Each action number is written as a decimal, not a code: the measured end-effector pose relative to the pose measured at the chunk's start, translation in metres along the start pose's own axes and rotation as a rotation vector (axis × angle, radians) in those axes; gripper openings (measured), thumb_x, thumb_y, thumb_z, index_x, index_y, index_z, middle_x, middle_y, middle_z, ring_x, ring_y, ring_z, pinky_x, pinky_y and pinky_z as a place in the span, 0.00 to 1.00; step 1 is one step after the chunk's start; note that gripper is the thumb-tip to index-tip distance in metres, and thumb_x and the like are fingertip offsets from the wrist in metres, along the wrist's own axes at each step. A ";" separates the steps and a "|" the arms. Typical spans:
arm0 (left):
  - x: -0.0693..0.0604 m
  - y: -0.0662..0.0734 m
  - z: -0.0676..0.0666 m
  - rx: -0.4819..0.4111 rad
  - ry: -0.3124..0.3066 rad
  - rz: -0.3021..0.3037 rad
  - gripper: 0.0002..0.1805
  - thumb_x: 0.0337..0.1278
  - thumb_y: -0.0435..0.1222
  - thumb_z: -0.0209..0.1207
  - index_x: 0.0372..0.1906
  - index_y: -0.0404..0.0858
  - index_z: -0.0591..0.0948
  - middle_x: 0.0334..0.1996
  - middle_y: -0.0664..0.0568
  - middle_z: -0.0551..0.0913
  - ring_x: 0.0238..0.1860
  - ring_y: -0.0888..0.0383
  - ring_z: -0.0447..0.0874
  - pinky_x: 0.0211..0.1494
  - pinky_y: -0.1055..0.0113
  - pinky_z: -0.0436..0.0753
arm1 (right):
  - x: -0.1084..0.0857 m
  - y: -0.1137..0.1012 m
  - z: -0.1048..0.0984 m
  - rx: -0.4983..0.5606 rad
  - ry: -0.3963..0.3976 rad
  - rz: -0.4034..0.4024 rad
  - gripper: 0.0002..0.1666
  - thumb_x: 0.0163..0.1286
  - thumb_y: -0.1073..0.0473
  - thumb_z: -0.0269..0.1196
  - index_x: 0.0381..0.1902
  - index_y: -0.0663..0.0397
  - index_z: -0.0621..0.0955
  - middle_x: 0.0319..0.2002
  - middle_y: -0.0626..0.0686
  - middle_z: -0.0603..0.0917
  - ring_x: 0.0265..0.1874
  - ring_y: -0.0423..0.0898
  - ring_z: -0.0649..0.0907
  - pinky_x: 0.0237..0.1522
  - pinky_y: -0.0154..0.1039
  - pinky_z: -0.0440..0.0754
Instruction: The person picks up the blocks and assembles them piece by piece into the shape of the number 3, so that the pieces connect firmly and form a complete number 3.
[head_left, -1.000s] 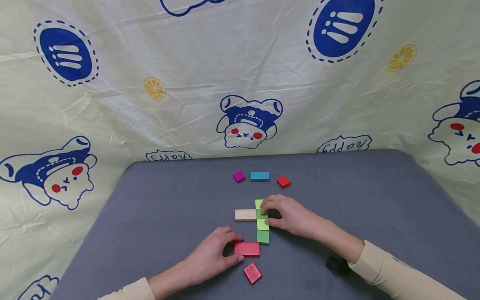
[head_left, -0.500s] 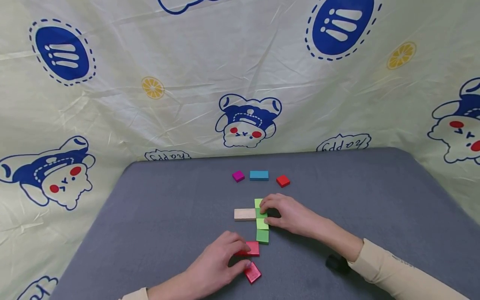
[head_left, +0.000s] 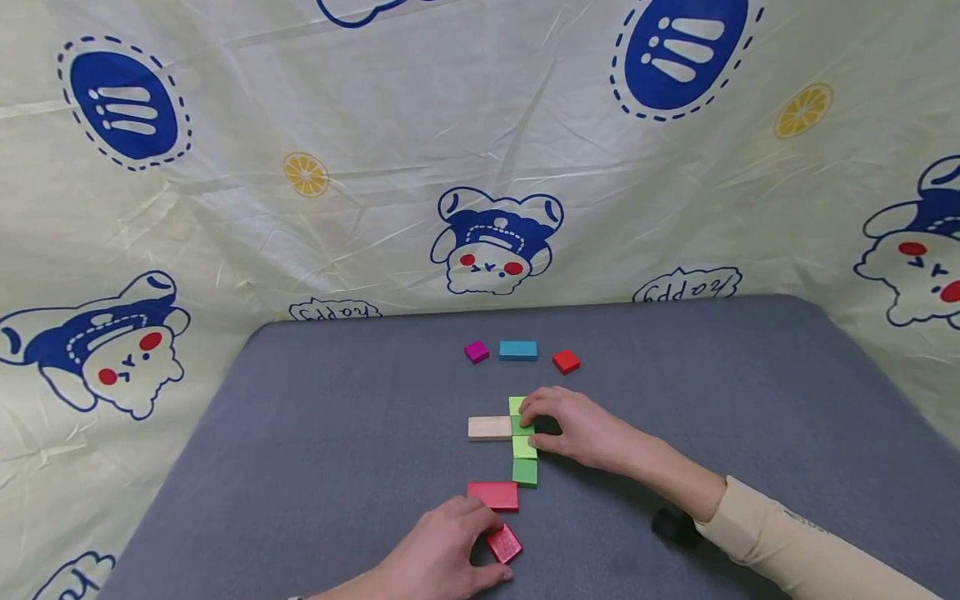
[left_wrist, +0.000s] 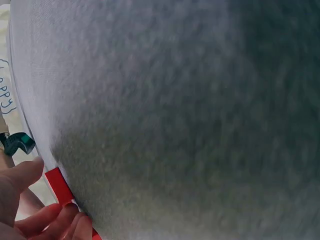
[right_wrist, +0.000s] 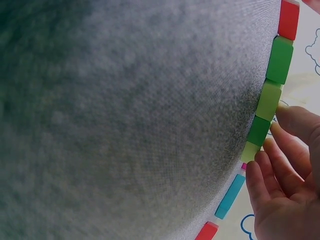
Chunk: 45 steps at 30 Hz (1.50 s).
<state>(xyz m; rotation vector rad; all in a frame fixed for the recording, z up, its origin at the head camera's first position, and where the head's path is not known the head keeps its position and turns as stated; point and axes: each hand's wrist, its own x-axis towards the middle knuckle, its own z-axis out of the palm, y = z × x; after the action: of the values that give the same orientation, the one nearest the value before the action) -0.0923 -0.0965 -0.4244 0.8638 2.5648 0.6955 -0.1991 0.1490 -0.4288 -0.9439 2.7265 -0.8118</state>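
My left hand (head_left: pixel 442 550) is at a pinkish-red square block (head_left: pixel 505 543) near the front. One finger reaches its upper left side, while the thumb is spread apart below it. Just beyond lies a red oblong block (head_left: pixel 495 496). My right hand (head_left: pixel 577 429) rests its fingertips and thumb along a row of green blocks, touching a darker green block (head_left: pixel 522 428) and a light green block (head_left: pixel 524 447). In the right wrist view the thumb meets the light green block (right_wrist: pixel 269 100). Another green block (head_left: pixel 525 472) ends the row, close to the red oblong.
A plain wooden block (head_left: pixel 489 428) abuts the row's left side. Farther back lie a magenta block (head_left: pixel 476 352), a blue oblong block (head_left: pixel 518 351) and a red block (head_left: pixel 566 362). Grey cloth covers the table (head_left: pixel 337 417); a printed sheet (head_left: pixel 375 225) hangs behind.
My left hand has let go of the red oblong block and moved toward me to the pinkish-red square block. The right hand has kept its place at the green row.
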 end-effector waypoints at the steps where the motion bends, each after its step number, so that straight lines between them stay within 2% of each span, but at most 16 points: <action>1: 0.000 0.000 0.001 -0.002 -0.006 -0.006 0.23 0.51 0.52 0.71 0.50 0.49 0.82 0.40 0.68 0.77 0.41 0.71 0.72 0.46 0.67 0.78 | 0.000 0.000 0.000 0.000 0.001 -0.001 0.13 0.63 0.57 0.70 0.47 0.45 0.84 0.52 0.43 0.78 0.55 0.45 0.76 0.56 0.48 0.75; 6: 0.002 0.001 0.006 0.016 0.005 -0.033 0.23 0.50 0.51 0.72 0.49 0.47 0.81 0.37 0.67 0.76 0.39 0.71 0.71 0.45 0.68 0.78 | 0.000 0.000 -0.001 0.000 0.004 -0.002 0.13 0.63 0.57 0.70 0.46 0.45 0.84 0.52 0.43 0.78 0.55 0.45 0.76 0.57 0.48 0.75; 11: 0.003 0.003 0.011 0.041 0.061 -0.032 0.18 0.50 0.47 0.72 0.45 0.47 0.82 0.35 0.66 0.75 0.38 0.69 0.71 0.44 0.69 0.77 | 0.000 0.001 0.000 -0.002 0.007 -0.006 0.13 0.63 0.57 0.70 0.46 0.45 0.84 0.52 0.43 0.78 0.55 0.45 0.76 0.57 0.48 0.75; 16: -0.001 0.003 0.015 0.025 0.110 0.016 0.15 0.49 0.41 0.72 0.42 0.45 0.82 0.34 0.66 0.74 0.37 0.70 0.70 0.43 0.71 0.76 | 0.001 0.002 0.001 -0.004 0.006 -0.013 0.12 0.63 0.57 0.70 0.46 0.45 0.84 0.52 0.43 0.78 0.54 0.44 0.76 0.56 0.47 0.76; 20: -0.004 0.002 0.014 -0.021 0.109 0.011 0.15 0.50 0.40 0.71 0.44 0.45 0.82 0.37 0.67 0.75 0.40 0.70 0.70 0.44 0.71 0.76 | 0.001 0.002 0.001 0.001 0.005 -0.016 0.12 0.63 0.58 0.70 0.46 0.45 0.84 0.52 0.43 0.78 0.55 0.45 0.76 0.56 0.48 0.76; 23: -0.008 0.002 0.009 -0.112 0.086 -0.033 0.16 0.52 0.40 0.70 0.46 0.47 0.82 0.39 0.68 0.75 0.42 0.69 0.70 0.45 0.70 0.77 | 0.001 0.002 0.001 -0.001 0.005 -0.016 0.12 0.63 0.58 0.70 0.46 0.45 0.84 0.52 0.44 0.78 0.55 0.45 0.76 0.56 0.48 0.76; 27: -0.011 -0.002 -0.001 -0.207 0.087 -0.057 0.17 0.54 0.42 0.70 0.49 0.51 0.81 0.41 0.68 0.75 0.44 0.68 0.71 0.46 0.70 0.78 | 0.001 0.002 0.001 -0.010 0.006 -0.008 0.13 0.63 0.58 0.70 0.47 0.44 0.84 0.52 0.43 0.78 0.54 0.45 0.76 0.55 0.46 0.77; 32: -0.013 -0.010 -0.014 -0.220 0.193 -0.052 0.17 0.56 0.40 0.69 0.50 0.51 0.80 0.42 0.68 0.75 0.45 0.63 0.73 0.48 0.66 0.79 | 0.000 0.002 0.000 -0.012 0.000 -0.002 0.14 0.63 0.58 0.70 0.47 0.44 0.84 0.52 0.43 0.78 0.54 0.45 0.76 0.54 0.46 0.77; 35: -0.013 -0.018 -0.021 -0.186 0.276 -0.077 0.17 0.55 0.38 0.69 0.50 0.51 0.80 0.42 0.67 0.76 0.45 0.61 0.74 0.49 0.64 0.80 | 0.000 0.002 -0.001 -0.015 -0.001 -0.001 0.13 0.63 0.59 0.70 0.47 0.44 0.84 0.52 0.43 0.78 0.54 0.45 0.76 0.54 0.46 0.77; 39: -0.013 -0.035 -0.027 -0.104 0.377 -0.075 0.16 0.54 0.37 0.69 0.47 0.50 0.81 0.41 0.67 0.76 0.45 0.61 0.75 0.50 0.61 0.80 | 0.000 0.002 0.000 -0.014 0.001 -0.004 0.13 0.63 0.58 0.70 0.46 0.44 0.84 0.52 0.43 0.78 0.54 0.45 0.76 0.54 0.46 0.77; 42: -0.011 -0.049 -0.030 -0.068 0.417 -0.057 0.15 0.54 0.36 0.69 0.47 0.47 0.82 0.40 0.66 0.77 0.44 0.60 0.75 0.50 0.60 0.80 | 0.000 0.002 0.000 -0.010 0.001 -0.006 0.13 0.64 0.58 0.69 0.47 0.45 0.84 0.52 0.43 0.78 0.54 0.45 0.76 0.54 0.46 0.77; 45: -0.009 -0.057 -0.034 -0.044 0.424 -0.059 0.16 0.53 0.37 0.70 0.48 0.45 0.83 0.40 0.65 0.77 0.44 0.60 0.76 0.49 0.61 0.80 | 0.000 0.001 0.001 -0.008 -0.001 -0.006 0.13 0.64 0.58 0.69 0.47 0.45 0.84 0.52 0.43 0.78 0.54 0.45 0.76 0.54 0.46 0.77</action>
<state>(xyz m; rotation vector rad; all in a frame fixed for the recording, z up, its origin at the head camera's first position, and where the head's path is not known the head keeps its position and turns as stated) -0.1276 -0.1539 -0.4264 0.6806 2.9139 1.0045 -0.1994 0.1493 -0.4300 -0.9535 2.7298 -0.8021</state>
